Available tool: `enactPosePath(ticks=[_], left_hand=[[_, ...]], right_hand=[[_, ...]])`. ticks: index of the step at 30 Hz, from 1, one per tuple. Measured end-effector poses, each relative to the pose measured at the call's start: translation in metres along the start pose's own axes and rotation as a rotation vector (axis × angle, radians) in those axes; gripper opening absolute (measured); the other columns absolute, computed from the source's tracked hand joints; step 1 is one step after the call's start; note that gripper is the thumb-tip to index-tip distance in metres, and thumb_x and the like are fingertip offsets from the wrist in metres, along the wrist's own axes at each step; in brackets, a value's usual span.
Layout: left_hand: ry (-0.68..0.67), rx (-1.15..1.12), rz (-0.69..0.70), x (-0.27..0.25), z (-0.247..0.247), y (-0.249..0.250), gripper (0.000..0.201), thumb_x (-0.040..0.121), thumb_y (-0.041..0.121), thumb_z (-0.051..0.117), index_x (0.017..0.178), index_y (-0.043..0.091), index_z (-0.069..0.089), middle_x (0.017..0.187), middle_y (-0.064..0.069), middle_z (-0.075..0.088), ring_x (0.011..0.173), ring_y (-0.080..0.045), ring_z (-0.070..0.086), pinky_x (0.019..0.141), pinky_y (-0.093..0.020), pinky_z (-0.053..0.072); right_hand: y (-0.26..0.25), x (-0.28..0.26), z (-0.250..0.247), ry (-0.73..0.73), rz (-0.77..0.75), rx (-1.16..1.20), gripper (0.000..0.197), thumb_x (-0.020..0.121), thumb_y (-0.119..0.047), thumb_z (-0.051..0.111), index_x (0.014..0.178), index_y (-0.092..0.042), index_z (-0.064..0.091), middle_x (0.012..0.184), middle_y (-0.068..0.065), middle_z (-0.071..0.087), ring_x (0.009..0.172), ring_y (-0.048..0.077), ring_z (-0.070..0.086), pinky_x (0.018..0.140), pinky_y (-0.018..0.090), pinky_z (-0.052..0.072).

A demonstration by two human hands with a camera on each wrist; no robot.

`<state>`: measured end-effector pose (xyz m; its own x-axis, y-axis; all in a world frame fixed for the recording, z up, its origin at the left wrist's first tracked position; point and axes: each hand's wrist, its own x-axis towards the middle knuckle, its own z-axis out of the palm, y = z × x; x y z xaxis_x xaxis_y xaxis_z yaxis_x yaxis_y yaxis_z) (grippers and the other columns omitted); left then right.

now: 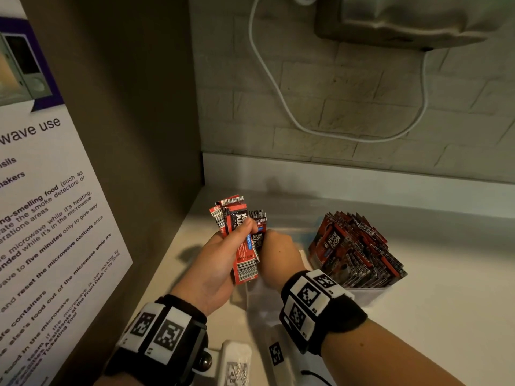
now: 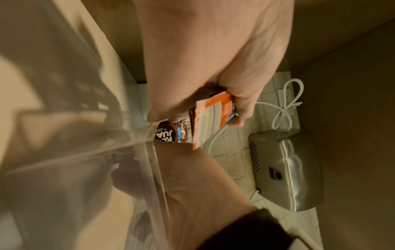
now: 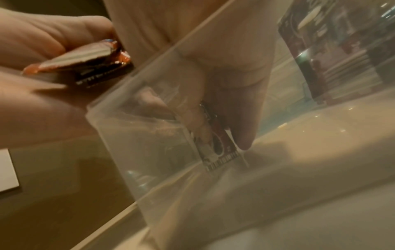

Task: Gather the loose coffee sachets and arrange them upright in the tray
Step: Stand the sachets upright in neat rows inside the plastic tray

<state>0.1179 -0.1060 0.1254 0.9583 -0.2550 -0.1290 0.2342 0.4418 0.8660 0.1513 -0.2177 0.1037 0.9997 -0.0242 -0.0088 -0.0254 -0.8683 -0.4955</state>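
Note:
My left hand [image 1: 237, 232] grips a fanned bundle of red and black coffee sachets [image 1: 242, 246] above the counter's left corner; the left wrist view shows the same bundle [image 2: 205, 121] between thumb and fingers. My right hand [image 1: 274, 246] reaches down into the clear tray [image 1: 370, 295] beside it. In the right wrist view its fingers [image 3: 245, 135] pinch a single sachet [image 3: 218, 148], which stands upright with its lower edge near the floor of the tray [image 3: 136, 160]. Several sachets [image 1: 359, 252] stand packed at the tray's right end.
A wall panel with a microwave notice [image 1: 50, 218] closes off the left side. A metal appliance [image 1: 404, 20] hangs on the tiled back wall, with a white cable [image 1: 278, 87] looping below it. White tagged devices [image 1: 237, 363] lie at the counter's front edge.

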Motion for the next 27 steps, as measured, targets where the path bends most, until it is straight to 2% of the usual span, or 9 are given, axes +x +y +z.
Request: enactPosePath(ticks=[8,13,14,16,18,22,24,26,27], left_hand=[[0.061,-0.047,0.004,0.002,-0.004,-0.003,0.021,0.077,0.035,0.061,0.085,0.016,0.064,0.091,-0.008,0.071,0.089,-0.024,0.063,0.087,-0.042,0.046],[0.092,-0.021,0.046,0.002,-0.009,-0.001,0.019,0.086,0.033,0.059,0.082,0.015,0.060,0.080,0.003,0.073,0.070,-0.010,0.069,0.064,-0.028,0.051],[0.144,-0.017,0.062,0.002,-0.009,0.000,0.018,0.090,0.031,0.057,0.083,0.015,0.059,0.077,0.007,0.073,0.068,-0.007,0.069,0.064,-0.028,0.053],[0.270,-0.020,0.103,0.006,-0.012,0.001,0.018,0.092,0.031,0.056,0.082,0.016,0.059,0.082,0.006,0.071,0.076,-0.010,0.067,0.077,-0.036,0.053],[0.346,-0.053,0.136,0.008,-0.017,0.004,0.022,0.093,0.031,0.053,0.078,0.016,0.058,0.080,0.001,0.065,0.076,-0.013,0.062,0.072,-0.035,0.051],[0.384,-0.061,0.139,0.008,-0.021,0.007,0.023,0.095,0.026,0.051,0.082,0.014,0.064,0.064,0.003,0.060,0.060,-0.011,0.057,0.059,-0.029,0.047],[0.344,-0.044,0.148,0.006,-0.018,0.006,0.019,0.095,0.023,0.054,0.086,0.014,0.069,0.064,0.004,0.064,0.060,-0.011,0.061,0.055,-0.027,0.048],[0.333,-0.015,0.163,0.005,-0.016,0.003,0.014,0.093,0.021,0.059,0.093,0.013,0.071,0.069,0.003,0.070,0.060,-0.010,0.067,0.052,-0.025,0.051],[0.344,-0.012,0.173,0.005,-0.014,0.002,0.013,0.090,0.021,0.063,0.097,0.012,0.071,0.073,0.000,0.072,0.063,-0.013,0.069,0.055,-0.027,0.052]], right_hand=[[0.001,-0.002,0.002,0.012,0.032,0.031,0.016,0.092,-0.021,0.056,0.101,-0.009,0.062,0.104,0.010,0.068,0.094,0.027,0.065,0.069,0.027,0.044],[0.002,-0.003,0.000,0.022,0.086,0.060,0.021,0.088,-0.024,0.062,0.101,-0.009,0.058,0.107,0.009,0.066,0.096,0.026,0.063,0.067,0.026,0.040],[0.002,-0.004,-0.001,0.034,0.103,0.079,0.025,0.085,-0.026,0.067,0.101,-0.010,0.056,0.107,0.008,0.065,0.096,0.026,0.063,0.067,0.026,0.040],[0.002,-0.007,-0.005,0.072,0.145,0.127,0.037,0.079,-0.030,0.074,0.102,-0.011,0.052,0.099,0.005,0.063,0.086,0.022,0.061,0.065,0.028,0.044],[0.001,-0.011,-0.012,0.126,0.153,0.134,0.045,0.079,-0.033,0.073,0.109,-0.011,0.048,0.089,0.000,0.056,0.078,0.018,0.054,0.063,0.028,0.045],[-0.002,-0.016,-0.029,0.301,0.030,0.178,0.047,0.084,-0.033,0.065,0.122,-0.011,0.048,0.113,0.005,0.056,0.093,0.021,0.058,0.072,0.027,0.044],[-0.006,-0.019,-0.036,0.344,-0.075,0.311,0.029,0.084,-0.026,0.065,0.110,-0.014,0.057,0.105,0.000,0.060,0.089,0.017,0.060,0.072,0.023,0.044],[-0.012,-0.025,-0.039,0.318,-0.156,0.495,0.009,0.081,-0.016,0.067,0.089,-0.018,0.062,0.083,-0.004,0.064,0.072,0.011,0.059,0.063,0.019,0.045],[-0.015,-0.029,-0.038,0.305,-0.204,0.555,0.008,0.079,-0.012,0.069,0.083,-0.018,0.063,0.076,-0.004,0.064,0.066,0.009,0.057,0.060,0.020,0.046]])
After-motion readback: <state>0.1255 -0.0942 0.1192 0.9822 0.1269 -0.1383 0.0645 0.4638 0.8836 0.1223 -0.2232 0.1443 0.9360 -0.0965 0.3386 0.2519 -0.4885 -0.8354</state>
